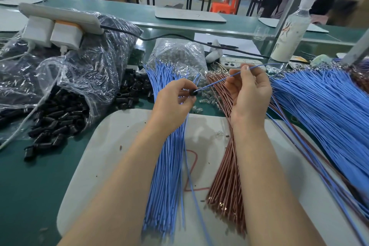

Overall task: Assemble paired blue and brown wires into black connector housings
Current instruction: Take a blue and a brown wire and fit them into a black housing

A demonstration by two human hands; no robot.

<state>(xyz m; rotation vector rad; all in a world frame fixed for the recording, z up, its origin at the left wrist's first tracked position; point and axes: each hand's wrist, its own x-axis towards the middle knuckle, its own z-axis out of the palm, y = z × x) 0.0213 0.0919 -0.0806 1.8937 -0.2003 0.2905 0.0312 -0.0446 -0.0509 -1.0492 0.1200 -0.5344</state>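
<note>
Just above the white mat [119,146], two hands bring one blue wire [219,81] to a black connector housing [193,92].
Head view: the left hand [173,104] pinches the housing between thumb and fingertips. The right hand [249,90], fingers curled, pinches the wire, whose tip meets the housing's mouth. A blue wire bundle [165,166] and a brown wire bundle [225,175] lie side by side on the mat. Loose housings [56,122] spill from a plastic bag [65,74] on the left.

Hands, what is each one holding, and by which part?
Left hand pinches a black connector housing by its sides; right hand pinches one blue wire along its length.
</note>
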